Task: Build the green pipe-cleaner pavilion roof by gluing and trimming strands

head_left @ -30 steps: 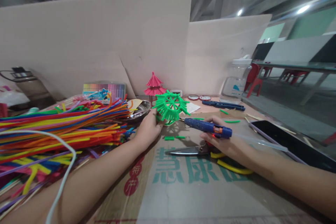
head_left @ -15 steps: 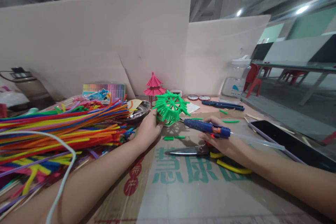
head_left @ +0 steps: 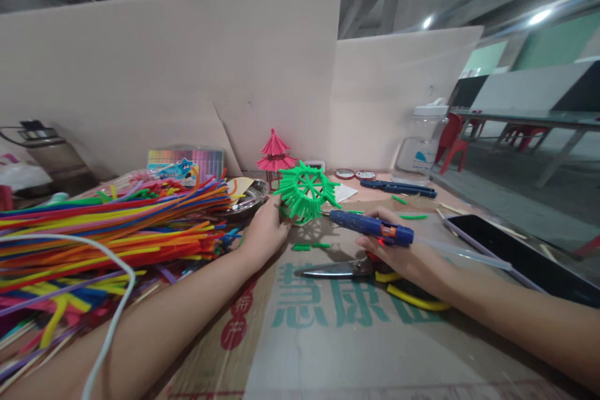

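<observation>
My left hand (head_left: 268, 228) is closed on the lower left edge of a green pipe-cleaner wheel (head_left: 307, 190), a spoked ring with short pieces sticking outward, held above the table. In my right hand (head_left: 384, 247) is a blue hot glue gun (head_left: 370, 225), with a clear glue stick (head_left: 464, 254) coming out of its back. The gun's nozzle points left, right by the wheel's lower right edge; whether it touches cannot be made out. Short green pipe-cleaner pieces (head_left: 302, 247) lie below the wheel. Scissors (head_left: 340, 269) with yellow and black handles rest beneath my right hand.
Bundles of coloured pipe cleaners (head_left: 112, 219) and a white cable (head_left: 119, 306) fill the left side. A pink pagoda-like model (head_left: 274, 153) stands behind the wheel. A phone (head_left: 515, 256), a blue-handled tool (head_left: 398, 188) and a clear bottle (head_left: 417, 147) are on the right.
The glue gun has shifted very slightly to the right. My left hand and the green wheel stay almost where they were.
</observation>
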Demonstrator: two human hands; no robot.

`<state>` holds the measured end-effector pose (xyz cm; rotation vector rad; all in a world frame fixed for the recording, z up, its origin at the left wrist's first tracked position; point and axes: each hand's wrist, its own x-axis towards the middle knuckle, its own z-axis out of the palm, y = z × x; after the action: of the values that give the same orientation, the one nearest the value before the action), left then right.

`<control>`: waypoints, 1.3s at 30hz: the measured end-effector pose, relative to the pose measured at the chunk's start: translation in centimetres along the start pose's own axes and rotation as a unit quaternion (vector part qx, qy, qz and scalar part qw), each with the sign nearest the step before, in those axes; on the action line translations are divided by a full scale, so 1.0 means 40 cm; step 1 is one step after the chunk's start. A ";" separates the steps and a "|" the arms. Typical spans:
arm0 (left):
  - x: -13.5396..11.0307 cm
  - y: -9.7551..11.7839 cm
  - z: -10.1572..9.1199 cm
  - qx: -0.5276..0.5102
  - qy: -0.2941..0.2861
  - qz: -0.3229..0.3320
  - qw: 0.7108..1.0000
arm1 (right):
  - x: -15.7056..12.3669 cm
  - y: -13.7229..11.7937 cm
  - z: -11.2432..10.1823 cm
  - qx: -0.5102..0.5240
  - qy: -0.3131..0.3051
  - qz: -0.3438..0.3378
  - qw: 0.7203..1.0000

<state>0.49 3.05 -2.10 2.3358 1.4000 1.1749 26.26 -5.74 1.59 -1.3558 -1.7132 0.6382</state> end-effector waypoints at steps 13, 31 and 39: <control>0.002 0.016 -0.008 -0.009 0.000 0.028 1.000 | -0.003 -0.004 -0.008 -0.024 0.022 -0.029 0.999; 0.001 0.027 -0.012 0.026 -0.014 0.034 0.999 | -0.002 -0.019 -0.014 -0.023 0.051 -0.053 0.997; 0.001 0.027 -0.012 0.038 -0.007 0.040 0.998 | -0.003 -0.017 -0.019 -0.043 0.053 -0.072 0.995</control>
<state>0.89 2.40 -1.22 2.4683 1.3807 1.1431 26.53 -6.14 2.49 -1.2882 -1.7519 0.4084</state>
